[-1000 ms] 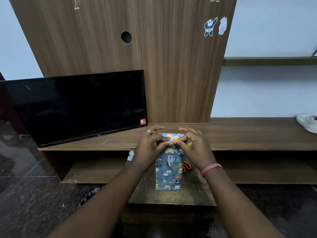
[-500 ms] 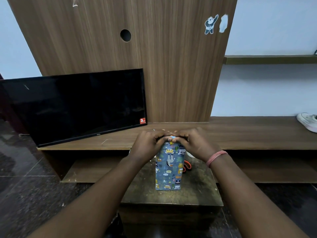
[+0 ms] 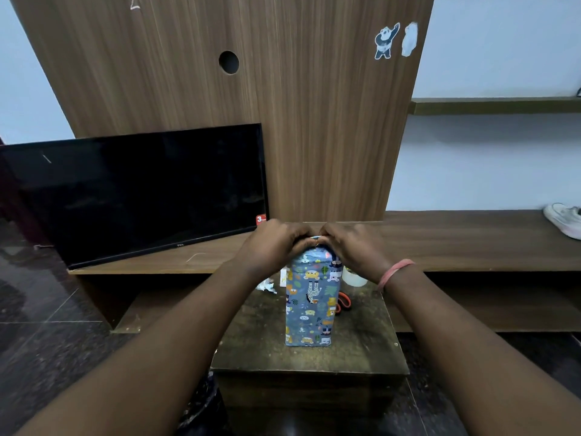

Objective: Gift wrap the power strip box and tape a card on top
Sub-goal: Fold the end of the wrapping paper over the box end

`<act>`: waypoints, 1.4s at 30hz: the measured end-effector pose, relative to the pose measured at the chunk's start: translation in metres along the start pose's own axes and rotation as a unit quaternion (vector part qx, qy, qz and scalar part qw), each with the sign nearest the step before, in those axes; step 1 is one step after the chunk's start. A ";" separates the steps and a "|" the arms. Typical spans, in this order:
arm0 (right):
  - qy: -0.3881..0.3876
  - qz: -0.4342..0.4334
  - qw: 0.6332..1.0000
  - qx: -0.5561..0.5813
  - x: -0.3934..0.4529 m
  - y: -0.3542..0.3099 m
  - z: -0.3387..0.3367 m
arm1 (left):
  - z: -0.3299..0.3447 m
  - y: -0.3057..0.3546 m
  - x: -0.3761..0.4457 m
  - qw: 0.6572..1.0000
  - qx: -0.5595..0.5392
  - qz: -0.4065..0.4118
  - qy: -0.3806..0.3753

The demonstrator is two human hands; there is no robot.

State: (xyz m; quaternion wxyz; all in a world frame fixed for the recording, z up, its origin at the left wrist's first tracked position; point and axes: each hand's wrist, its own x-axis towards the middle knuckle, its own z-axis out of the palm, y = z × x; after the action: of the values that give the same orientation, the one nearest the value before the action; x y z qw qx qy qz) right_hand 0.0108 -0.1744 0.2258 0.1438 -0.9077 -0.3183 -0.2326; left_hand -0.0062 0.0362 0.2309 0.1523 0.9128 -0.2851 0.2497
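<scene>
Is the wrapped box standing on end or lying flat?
Standing on end: the wrapped box rises tall from the small wooden table, both hands pressing its top.

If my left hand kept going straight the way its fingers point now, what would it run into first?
Most likely the right hand: the left hand grips the top of the wrapped box with fingers aimed rightward, already nearly touching the right hand's fingertips there.

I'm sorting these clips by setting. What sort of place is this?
Most likely a living room at home: a flat-screen TV leans on a wooden TV unit, cartoon stickers decorate its panel, and a white sneaker sits on the shelf.
</scene>
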 end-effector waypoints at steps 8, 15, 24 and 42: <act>0.043 -0.023 0.999 -0.009 -0.011 -0.002 0.009 | 0.024 0.003 -0.018 0.996 0.091 -0.005 0.008; 0.044 -0.032 0.999 0.003 -0.016 -0.001 0.011 | 0.013 0.003 -0.008 0.989 0.133 0.020 -0.065; 0.027 -0.081 0.994 0.067 -0.034 0.001 0.006 | 0.017 0.008 -0.047 1.000 0.013 0.028 0.007; 0.138 0.036 0.965 0.220 -0.058 -0.005 0.033 | 0.033 0.011 -0.057 0.970 -0.168 -0.092 0.150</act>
State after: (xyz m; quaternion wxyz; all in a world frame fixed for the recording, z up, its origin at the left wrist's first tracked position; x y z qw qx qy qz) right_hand -0.0215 -0.1869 0.1688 0.3909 -0.8234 -0.3061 -0.2749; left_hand -0.0409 0.0384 0.1742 0.3666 0.8486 -0.2122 0.3170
